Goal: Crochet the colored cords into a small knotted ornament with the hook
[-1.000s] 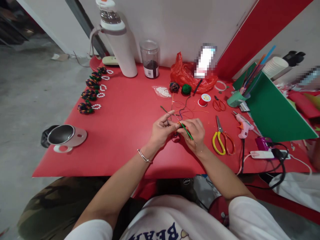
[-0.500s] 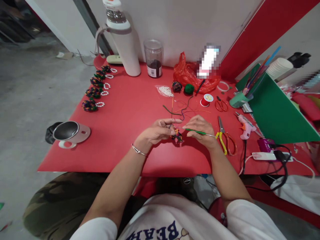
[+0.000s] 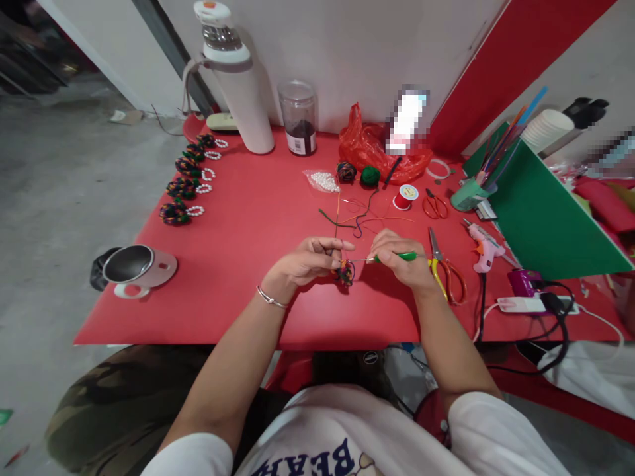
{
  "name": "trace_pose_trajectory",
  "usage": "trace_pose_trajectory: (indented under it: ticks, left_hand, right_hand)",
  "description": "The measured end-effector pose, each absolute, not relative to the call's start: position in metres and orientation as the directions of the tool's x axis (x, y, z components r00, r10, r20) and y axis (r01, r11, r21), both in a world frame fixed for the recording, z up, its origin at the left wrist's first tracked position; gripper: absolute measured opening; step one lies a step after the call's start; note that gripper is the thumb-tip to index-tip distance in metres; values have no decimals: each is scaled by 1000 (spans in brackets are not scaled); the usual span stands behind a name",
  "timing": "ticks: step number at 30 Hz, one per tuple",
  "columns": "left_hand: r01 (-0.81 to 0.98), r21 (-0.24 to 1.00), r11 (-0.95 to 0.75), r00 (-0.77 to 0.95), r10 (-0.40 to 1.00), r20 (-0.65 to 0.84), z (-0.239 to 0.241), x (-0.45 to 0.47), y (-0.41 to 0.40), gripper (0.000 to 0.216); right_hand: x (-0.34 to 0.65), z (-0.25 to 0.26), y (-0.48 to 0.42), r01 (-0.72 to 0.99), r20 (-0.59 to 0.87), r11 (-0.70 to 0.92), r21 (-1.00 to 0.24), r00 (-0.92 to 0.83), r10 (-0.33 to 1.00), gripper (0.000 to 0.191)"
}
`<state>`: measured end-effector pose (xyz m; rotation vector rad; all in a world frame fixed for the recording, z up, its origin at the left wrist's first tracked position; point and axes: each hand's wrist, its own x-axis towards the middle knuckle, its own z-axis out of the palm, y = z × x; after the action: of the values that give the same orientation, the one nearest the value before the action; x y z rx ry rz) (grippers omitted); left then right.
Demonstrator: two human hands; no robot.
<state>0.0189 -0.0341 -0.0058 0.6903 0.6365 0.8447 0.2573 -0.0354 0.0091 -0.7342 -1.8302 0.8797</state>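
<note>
My left hand [image 3: 313,259] is closed on a small multicoloured crochet piece [image 3: 344,274], which hangs below the fingertips; a strand of yarn runs from these fingers up the table. My right hand [image 3: 397,259] is wrapped round the green handle of a crochet hook [image 3: 407,256]. The hook's thin metal shaft points left to the top of the crochet piece. Ahead of the hands lie loose yarn strands [image 3: 364,215], a multicoloured yarn ball [image 3: 346,172] and a green yarn ball [image 3: 370,176]. Whether yarn is caught on the hook's tip is too small to tell.
Finished crochet pieces with bead loops [image 3: 174,213] line the left side, above a mug [image 3: 163,264]. Behind stand a white bottle [image 3: 243,99] and a jar [image 3: 299,122]. On the right are scissors [image 3: 435,244], a glue gun [image 3: 483,244] and a power strip [image 3: 520,305].
My right hand has changed from a flatter hold to a wrapped grip on the crochet hook, its handle now nearer the thumb. The crochet piece has turned slightly in my left hand.
</note>
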Motion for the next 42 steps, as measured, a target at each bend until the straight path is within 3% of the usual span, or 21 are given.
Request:
trace_pose_trajectory:
  ticks: [4,6,13,19,24,28,33,37,42]
  left_hand:
    - [-429,877,216,229,965,-126,-8,40,-35,55]
    - [-403,905,134,112,989,-97,-9,50,-36,58]
    - [-376,919,118,62,993,-103,-10,61,-40,76]
    - [-408,903,133,68,991,-116,-6,66,-44,92]
    - [-486,851,199,102,980,-171,-8,66,-42,88]
    - [-515,769,379,279,922,-267,-10,55,-37,77]
    - [-513,742,432,349,895,-280,-8,44,-35,69]
    - [-502,751,428,361,893,-268,-11,46,-35,63]
    - [-508,738,444,385,884,-266,-14,46,-35,55]
  right_hand:
    - [231,-16,-39,63,267,279,-958,-155,951,49]
    - [219,-27,-40,35,242,242,-970,-15,970,56]
    - [211,-27,-50,105,282,284,-953,-28,959,48]
    - [212,-22,-51,346,503,462,-816,32,864,39]
    - [214,-20,-47,379,611,558,-738,25,791,36]
    - [217,-23,-41,233,568,546,-804,32,823,47]
    - [220,-32,-32,-88,208,205,-975,-19,978,68]
    - [219,-32,-33,-186,72,50,-981,-115,991,70]
    - [216,-22,-34,-296,14,-4,-955,-62,998,66]
